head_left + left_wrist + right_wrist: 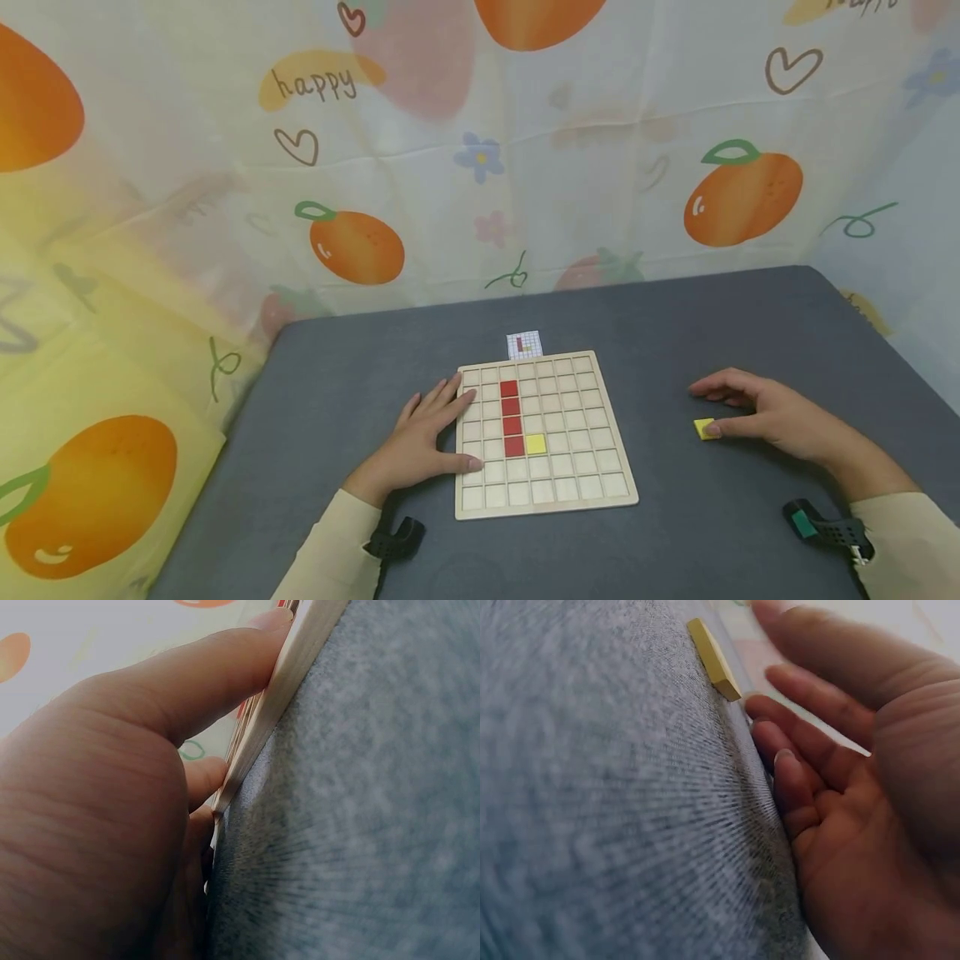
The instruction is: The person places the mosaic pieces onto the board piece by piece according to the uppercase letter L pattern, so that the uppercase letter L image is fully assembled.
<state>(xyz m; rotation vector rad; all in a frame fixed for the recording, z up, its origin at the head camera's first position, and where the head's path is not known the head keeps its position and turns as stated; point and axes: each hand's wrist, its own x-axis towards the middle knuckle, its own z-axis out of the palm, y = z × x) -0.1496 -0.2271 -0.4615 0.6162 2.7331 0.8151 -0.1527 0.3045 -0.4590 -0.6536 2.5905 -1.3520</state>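
Note:
A wooden grid board point(551, 509) lies on the dark grey table. Its third column holds several red tiles point(511, 407) in a vertical row, and a yellow tile point(536, 443) sits just right of the lowest one. My left hand point(416, 442) rests on the board's left edge, fingers spread, with the thumb over the rim. To the right of the board, a loose yellow tile point(702, 428) lies flat on the table. Over it hovers my right hand point(783, 417), fingers loosely bent; in the right wrist view the tile point(712, 660) stands apart from the fingers, ungripped.
Behind the board's top edge lies a small card point(524, 344) printed with a grid and a coloured pattern. A fruit-patterned cloth point(420, 183) hangs along the back and sides of the table point(360, 358). Each wrist wears a black strap point(395, 540).

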